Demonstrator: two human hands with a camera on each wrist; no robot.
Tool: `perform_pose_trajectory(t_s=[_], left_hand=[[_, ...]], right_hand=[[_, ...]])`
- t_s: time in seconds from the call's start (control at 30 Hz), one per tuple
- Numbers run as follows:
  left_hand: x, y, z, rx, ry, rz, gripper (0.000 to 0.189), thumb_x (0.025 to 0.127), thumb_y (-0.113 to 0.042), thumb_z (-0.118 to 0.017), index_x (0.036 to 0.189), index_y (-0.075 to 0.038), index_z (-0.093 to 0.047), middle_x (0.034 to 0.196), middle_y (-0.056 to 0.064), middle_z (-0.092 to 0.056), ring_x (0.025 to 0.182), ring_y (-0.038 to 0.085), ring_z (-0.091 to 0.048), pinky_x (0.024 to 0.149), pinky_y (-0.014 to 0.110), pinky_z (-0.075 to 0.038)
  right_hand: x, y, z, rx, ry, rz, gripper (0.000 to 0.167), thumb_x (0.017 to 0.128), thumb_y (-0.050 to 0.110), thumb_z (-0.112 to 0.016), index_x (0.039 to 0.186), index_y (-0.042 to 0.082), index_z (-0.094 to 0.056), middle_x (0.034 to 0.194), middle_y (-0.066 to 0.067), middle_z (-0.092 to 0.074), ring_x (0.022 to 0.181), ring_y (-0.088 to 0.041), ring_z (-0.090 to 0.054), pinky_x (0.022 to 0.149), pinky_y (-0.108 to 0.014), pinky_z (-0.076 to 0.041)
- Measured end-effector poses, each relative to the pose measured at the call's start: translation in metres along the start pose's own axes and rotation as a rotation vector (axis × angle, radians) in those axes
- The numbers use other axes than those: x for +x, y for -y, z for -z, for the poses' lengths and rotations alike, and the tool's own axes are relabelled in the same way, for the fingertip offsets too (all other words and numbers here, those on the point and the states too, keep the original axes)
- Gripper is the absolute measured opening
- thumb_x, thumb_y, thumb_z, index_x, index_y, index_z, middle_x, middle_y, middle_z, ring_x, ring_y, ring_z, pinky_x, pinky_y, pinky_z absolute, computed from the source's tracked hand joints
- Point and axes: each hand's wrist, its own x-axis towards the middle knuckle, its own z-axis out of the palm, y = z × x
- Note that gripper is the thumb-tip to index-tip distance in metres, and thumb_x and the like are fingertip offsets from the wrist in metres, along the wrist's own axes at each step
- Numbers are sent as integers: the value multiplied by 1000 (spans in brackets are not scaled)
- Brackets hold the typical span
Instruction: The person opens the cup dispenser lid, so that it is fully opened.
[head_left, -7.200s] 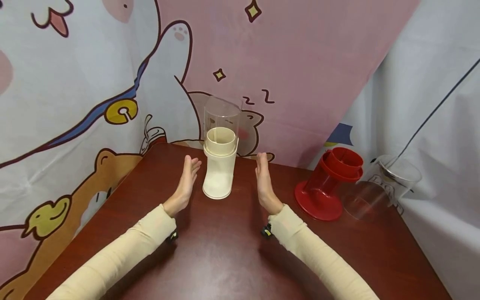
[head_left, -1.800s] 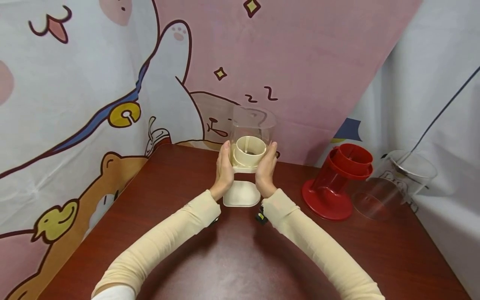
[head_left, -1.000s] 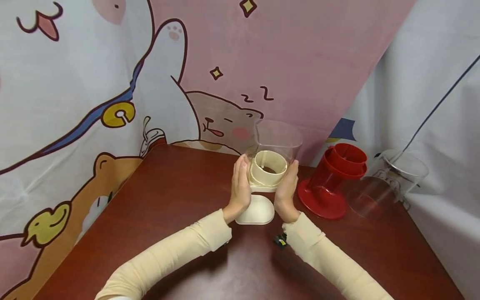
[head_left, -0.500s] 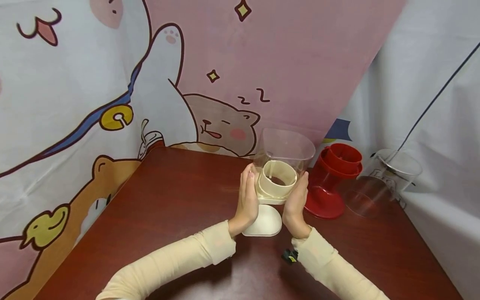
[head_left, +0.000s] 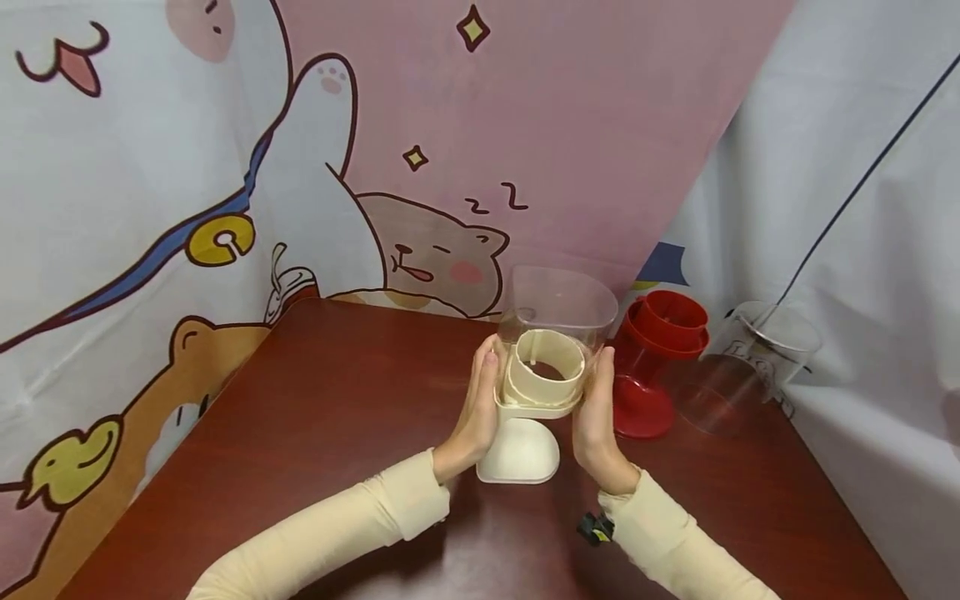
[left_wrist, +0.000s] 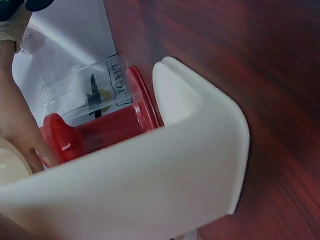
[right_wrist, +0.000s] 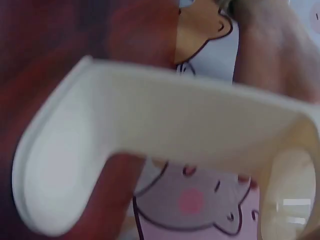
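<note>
Dispenser (head_left: 543,392): upright or nearly so, between both hands, on the near right part of the counter (head_left: 360,400), beside the red stand (head_left: 640,367) with the right hand (head_left: 596,417) between. Clear hopper (head_left: 558,296) above, cream ring at mid-height, flat base (head_left: 519,454) below. Base contact with counter: apparent, but not certain from any view.

Left hand (head_left: 478,412): fingers straight, laid along the left side of the dispenser, no curl round it. Right hand: fingers likewise straight, set along the right side; fingertip contact impossible to tell. Support, by judgement, from flat pressure between facing palms rather than from a wrapped grip.

Change over the last seconds: shifted from farther back on the counter toward the near right, from well apart to near the red stand. Change over the last half second: very slight relative to the red stand, apparently slowed almost to rest. Red stand and clear cup (head_left: 750,358): same spots as earlier, outside the handling.

Meaning for the work: shift of the dispenser judged mostly complete, with rough alignment beside the red stand. Release not yet evident. Point to watch: possible tipping if released before full seating of the base.
</note>
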Motion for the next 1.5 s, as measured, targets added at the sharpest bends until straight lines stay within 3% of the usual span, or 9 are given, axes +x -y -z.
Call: perform_pose_trajectory(t_s=[0.1, 0.2, 0.3, 0.47, 0.57, 0.67, 0.73, 0.83, 1.5], left_hand=[[0, 2, 11, 18, 109, -42, 86, 96, -74, -25, 159, -16, -10, 166, 11, -13, 154, 28, -14, 123, 55, -12], [1, 9, 23, 62, 204, -70, 111, 78, -91, -40, 160, -26, -3, 167, 4, -8, 154, 25, -10, 122, 57, -10], [3, 16, 32, 110, 271, -52, 128, 62, -94, -57, 159, -34, 3, 168, -3, -5, 154, 20, -9, 123, 53, -11], [9, 27, 38, 201, 333, -2, 141, 52, -88, -71, 158, -39, 9, 168, -2, -8, 153, 19, -15, 122, 49, -17], [13, 30, 39, 220, 376, -16, 138, 57, -76, -81, 159, -35, 2, 163, 1, -26, 147, 20, -31, 120, 46, -26], [15, 31, 40, 248, 412, -30, 126, 64, -51, -92, 157, -29, -9, 150, 1, -42, 135, 16, -46, 115, 38, -35], [17, 30, 41, 266, 417, -26, 118, 65, -32, -94, 153, -26, -15, 143, 1, -47, 128, 14, -50, 111, 33, -39], [19, 28, 41, 278, 411, -16, 112, 67, -18, -92, 150, -22, -17, 140, 2, -47, 124, 13, -51, 106, 30, -41], [28, 33, 38, 240, 478, -35, 111, 67, -12, -89, 149, -14, -15, 142, 7, -43, 124, 15, -49, 107, 27, -39]], right_hand=[[5, 7, 8, 7, 130, 85, 89, 98, 71, -27, 157, 5, -19, 164, -11, -21, 153, -23, -11, 126, -46, -1], [15, 14, 17, -7, 259, 199, 96, 90, 73, -46, 156, 10, -20, 162, -7, -28, 155, -23, -11, 126, -49, 2], [29, 19, 21, -24, 370, 290, 101, 81, 70, -64, 154, 13, -24, 152, 0, -42, 151, -19, -24, 127, -45, -7], [41, 21, 22, -29, 464, 335, 106, 76, 65, -74, 156, 18, -24, 149, 10, -47, 140, -8, -41, 119, -28, -27], [42, 19, 20, 9, 483, 374, 103, 75, 61, -76, 156, 19, -27, 149, 6, -49, 137, -9, -47, 111, -23, -35], [41, 16, 18, 68, 518, 409, 101, 75, 56, -79, 154, 18, -29, 149, 1, -51, 135, -13, -52, 109, -24, -41], [42, 15, 16, 93, 544, 420, 97, 76, 53, -80, 153, 18, -31, 146, -3, -53, 131, -16, -56, 105, -26, -46], [43, 13, 14, 115, 580, 440, 91, 81, 47, -78, 152, 13, -31, 141, -9, -57, 125, -19, -61, 100, -29, -52], [43, 3, 8, 45, 357, 616, 76, 88, 48, -69, 144, 6, -40, 122, -12, -67, 109, -21, -69, 93, -28, -55]])
